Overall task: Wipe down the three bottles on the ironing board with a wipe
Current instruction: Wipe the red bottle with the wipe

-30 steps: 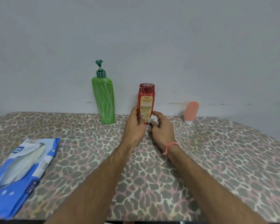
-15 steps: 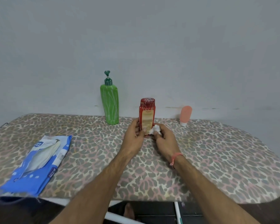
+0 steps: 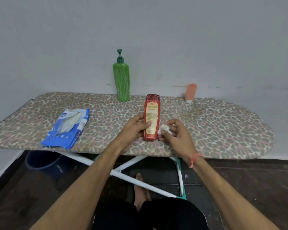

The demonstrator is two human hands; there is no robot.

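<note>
A red bottle with a pale label stands near the front edge of the leopard-print ironing board. My left hand grips its lower half from the left, thumb across the label. My right hand pinches a crumpled white wipe against the bottle's lower right side. A tall green pump bottle stands at the back by the wall. A small pink tube stands cap-down at the back right.
A blue pack of wipes, torn at the top, lies on the board's left front. Below the board are its white legs, a dark blue bucket at the left, my bare foot and a dark floor. A grey wall rises behind.
The red bottle has come from the back of the board toward its front edge, still in my left hand. The view has pulled back and tilted down, showing the floor.
</note>
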